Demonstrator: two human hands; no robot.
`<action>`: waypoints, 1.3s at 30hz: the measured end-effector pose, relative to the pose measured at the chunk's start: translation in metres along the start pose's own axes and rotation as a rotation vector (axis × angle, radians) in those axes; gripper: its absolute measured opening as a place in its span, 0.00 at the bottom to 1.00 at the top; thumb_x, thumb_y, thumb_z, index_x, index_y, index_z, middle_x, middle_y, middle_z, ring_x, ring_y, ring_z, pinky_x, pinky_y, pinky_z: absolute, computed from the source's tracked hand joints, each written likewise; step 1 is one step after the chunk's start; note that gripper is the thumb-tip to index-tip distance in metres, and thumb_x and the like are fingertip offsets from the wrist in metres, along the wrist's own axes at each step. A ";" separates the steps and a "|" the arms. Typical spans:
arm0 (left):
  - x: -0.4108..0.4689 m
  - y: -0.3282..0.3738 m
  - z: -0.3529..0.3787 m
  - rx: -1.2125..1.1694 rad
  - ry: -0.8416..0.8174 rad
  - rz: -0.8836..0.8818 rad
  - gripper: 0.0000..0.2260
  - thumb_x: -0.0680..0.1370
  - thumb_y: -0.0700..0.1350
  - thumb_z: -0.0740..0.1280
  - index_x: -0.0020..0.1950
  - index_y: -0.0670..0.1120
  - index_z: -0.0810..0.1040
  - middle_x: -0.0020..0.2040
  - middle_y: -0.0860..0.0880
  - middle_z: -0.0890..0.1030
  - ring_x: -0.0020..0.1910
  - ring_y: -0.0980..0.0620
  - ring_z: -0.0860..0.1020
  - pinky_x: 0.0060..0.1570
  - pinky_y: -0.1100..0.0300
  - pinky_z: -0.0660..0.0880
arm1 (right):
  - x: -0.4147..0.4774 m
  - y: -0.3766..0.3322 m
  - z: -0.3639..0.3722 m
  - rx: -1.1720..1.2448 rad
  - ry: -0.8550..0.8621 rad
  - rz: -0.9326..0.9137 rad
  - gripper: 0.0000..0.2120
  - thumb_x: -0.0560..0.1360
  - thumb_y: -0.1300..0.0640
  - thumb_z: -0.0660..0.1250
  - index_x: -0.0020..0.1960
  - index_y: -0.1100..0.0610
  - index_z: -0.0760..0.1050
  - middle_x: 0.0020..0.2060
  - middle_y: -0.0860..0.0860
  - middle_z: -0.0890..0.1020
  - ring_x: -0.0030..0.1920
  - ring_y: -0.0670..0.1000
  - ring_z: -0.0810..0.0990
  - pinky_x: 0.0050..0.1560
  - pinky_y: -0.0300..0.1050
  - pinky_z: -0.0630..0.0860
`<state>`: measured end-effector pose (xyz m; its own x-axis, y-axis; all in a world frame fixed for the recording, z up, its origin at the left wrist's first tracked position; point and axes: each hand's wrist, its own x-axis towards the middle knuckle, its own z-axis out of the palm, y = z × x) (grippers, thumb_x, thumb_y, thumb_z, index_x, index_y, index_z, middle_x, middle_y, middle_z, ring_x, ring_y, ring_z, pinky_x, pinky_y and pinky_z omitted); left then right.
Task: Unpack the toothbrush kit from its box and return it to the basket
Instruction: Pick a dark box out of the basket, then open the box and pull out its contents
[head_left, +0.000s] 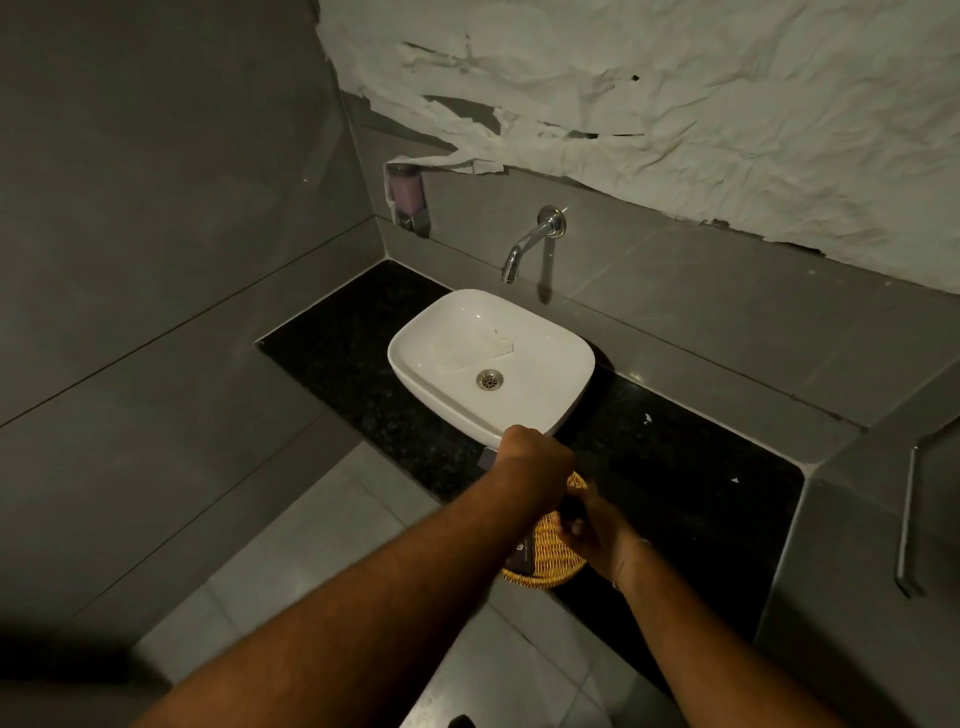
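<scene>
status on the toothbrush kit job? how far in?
Early, by the look of it. Done: nothing clearly. In hand: both hands are at the wicker basket on the black counter; the left hand is fisted, the right hand grips something small and dark, too blurred to name. Left: no unpacked kit shows, so unpacking and returning remain.

One camera only — worn on the head, looking forward and steeply down past both forearms onto the sink (566, 358) and black counter (675, 467), close in.
</scene>
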<state>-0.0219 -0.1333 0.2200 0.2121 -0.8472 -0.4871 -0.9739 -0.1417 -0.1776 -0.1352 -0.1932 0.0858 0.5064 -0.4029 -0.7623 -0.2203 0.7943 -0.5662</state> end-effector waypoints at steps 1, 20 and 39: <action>-0.001 0.002 -0.005 -0.003 -0.017 0.010 0.23 0.82 0.55 0.73 0.75 0.48 0.77 0.50 0.47 0.78 0.49 0.47 0.79 0.47 0.53 0.74 | -0.001 0.002 0.002 -0.048 -0.019 0.018 0.17 0.85 0.61 0.62 0.72 0.64 0.70 0.47 0.59 0.78 0.45 0.52 0.79 0.53 0.49 0.79; -0.008 -0.006 0.030 -0.957 0.293 -0.015 0.29 0.74 0.64 0.76 0.72 0.56 0.78 0.64 0.52 0.85 0.61 0.51 0.83 0.60 0.49 0.81 | -0.005 0.011 0.013 0.287 -0.137 0.082 0.12 0.83 0.56 0.63 0.60 0.61 0.79 0.49 0.62 0.86 0.51 0.59 0.84 0.55 0.53 0.80; -0.011 -0.019 0.048 -1.002 0.743 -0.392 0.23 0.80 0.69 0.64 0.65 0.55 0.81 0.59 0.54 0.88 0.54 0.53 0.86 0.51 0.51 0.85 | 0.014 0.015 -0.004 0.338 -0.089 -0.127 0.17 0.79 0.54 0.63 0.46 0.57 0.90 0.44 0.58 0.89 0.42 0.56 0.90 0.39 0.49 0.85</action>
<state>-0.0016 -0.0966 0.1878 0.7123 -0.6955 0.0942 -0.5635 -0.4867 0.6675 -0.1349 -0.1890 0.0649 0.5861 -0.4783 -0.6541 0.1291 0.8520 -0.5073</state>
